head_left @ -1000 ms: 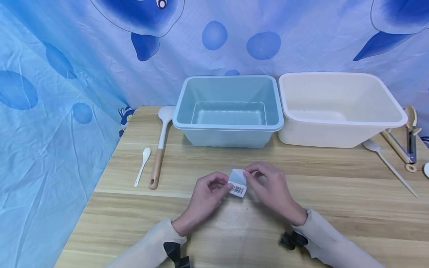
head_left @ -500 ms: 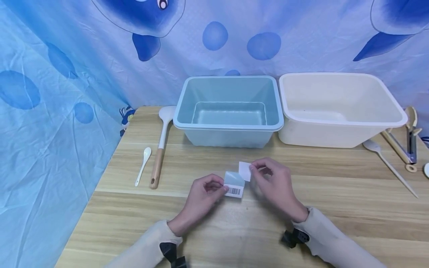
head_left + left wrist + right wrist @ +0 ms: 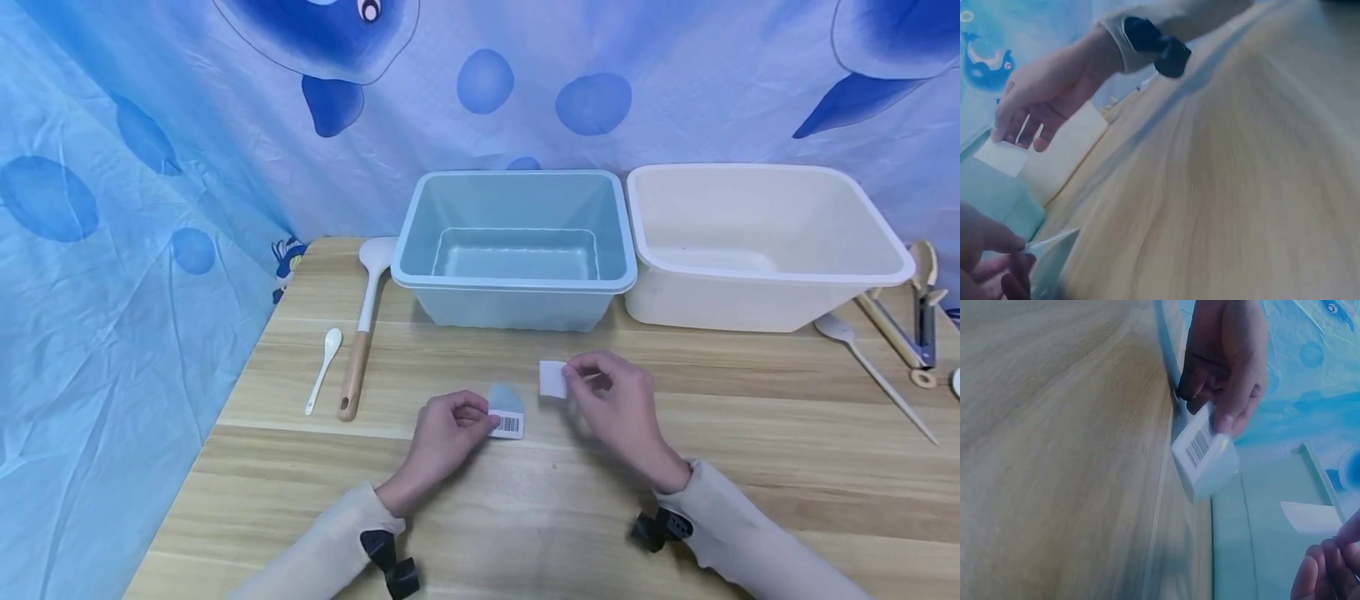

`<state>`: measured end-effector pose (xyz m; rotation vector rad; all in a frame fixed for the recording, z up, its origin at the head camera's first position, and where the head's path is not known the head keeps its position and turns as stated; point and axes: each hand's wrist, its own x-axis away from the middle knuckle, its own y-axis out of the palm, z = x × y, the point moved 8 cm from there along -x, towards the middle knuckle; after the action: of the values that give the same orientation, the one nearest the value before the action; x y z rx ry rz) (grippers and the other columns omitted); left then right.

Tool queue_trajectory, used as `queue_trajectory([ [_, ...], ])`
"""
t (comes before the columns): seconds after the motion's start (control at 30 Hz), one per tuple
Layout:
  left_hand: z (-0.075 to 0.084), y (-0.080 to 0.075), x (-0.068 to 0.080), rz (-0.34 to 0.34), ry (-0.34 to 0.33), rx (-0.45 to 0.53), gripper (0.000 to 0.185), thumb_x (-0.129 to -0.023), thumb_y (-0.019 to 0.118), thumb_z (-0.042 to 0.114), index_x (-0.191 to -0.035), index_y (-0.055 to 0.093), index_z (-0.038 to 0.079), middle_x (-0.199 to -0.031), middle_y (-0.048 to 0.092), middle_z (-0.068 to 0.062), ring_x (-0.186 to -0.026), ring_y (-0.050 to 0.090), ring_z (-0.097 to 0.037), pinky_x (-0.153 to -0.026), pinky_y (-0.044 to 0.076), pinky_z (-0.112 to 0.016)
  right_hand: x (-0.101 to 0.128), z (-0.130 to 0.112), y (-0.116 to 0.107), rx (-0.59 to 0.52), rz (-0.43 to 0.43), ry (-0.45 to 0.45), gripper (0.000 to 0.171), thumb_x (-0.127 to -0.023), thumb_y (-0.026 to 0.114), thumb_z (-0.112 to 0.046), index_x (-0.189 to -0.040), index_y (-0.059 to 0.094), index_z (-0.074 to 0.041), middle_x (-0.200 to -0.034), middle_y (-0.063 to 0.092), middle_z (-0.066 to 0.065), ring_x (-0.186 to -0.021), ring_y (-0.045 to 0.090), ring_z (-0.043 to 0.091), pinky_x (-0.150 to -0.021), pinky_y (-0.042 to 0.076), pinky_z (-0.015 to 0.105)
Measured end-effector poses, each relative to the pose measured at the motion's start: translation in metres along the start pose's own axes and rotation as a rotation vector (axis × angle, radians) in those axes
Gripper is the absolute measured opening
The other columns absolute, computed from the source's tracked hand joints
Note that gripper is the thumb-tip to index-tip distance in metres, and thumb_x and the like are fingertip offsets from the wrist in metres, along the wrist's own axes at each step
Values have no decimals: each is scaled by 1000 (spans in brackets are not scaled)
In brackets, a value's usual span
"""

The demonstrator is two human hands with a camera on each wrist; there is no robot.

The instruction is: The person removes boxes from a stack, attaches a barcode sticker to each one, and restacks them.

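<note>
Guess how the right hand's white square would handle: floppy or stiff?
Probably light: the right hand pinches the white square by one edge. Perhaps fairly stiff, as it juts out without drooping, but likely creasable, being so thin.

Both long sleeves (image 3: 750, 533) are pale, each bearing a boxy black device (image 3: 663, 529).

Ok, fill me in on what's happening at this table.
A person is handling two small pieces over the wooden table. Their left hand pinches a barcoded piece, and their right hand pinches a plain white square. The two pieces are apart, held in front of the blue tub. The white tub stands beside the blue one. A small white spoon and a larger spoon lie at the person's left, untouched.
</note>
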<state>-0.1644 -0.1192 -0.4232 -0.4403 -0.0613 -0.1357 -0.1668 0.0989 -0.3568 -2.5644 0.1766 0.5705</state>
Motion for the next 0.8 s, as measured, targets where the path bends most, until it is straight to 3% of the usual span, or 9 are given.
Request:
queue_trajectory([
  [0.2,6,-15,-4,48,11,-130,19,-79,78,16,-92,73,4,-79,74,-5,-64,65,-8,-58,53,-22,1,-1,2,-1,-23,4,4,-82,71,0,-85,71,-3,-84,73,8,-69,66,15,-61,56,22],
  [0.37,25,-25,-5,80,103,-50,12,-82,75,9,-93,73,6,-81,73,-7,-62,63,-14,-55,51,-20,2,-1,2,5,-29,3,6,-82,71,1,-86,71,-3,-85,73,8,-71,66,16,-62,56,23],
  [0.6,73,-2,1,24,207,90,9,-84,73,7,-92,76,8,-85,74,-7,-68,62,-10,-59,50,-18,1,-7,3,-5,-20,-42,7,-81,72,2,-85,71,-3,-85,73,8,-74,67,16,-62,56,22],
  [0.8,86,12,-2,48,242,76,9,-86,72,10,-93,76,8,-85,75,-6,-59,56,-8,-49,43,-17,2,-11,6,-9,-14,-71,7,-80,72,3,-84,71,-3,-84,73,7,-72,66,15,-63,57,22],
])
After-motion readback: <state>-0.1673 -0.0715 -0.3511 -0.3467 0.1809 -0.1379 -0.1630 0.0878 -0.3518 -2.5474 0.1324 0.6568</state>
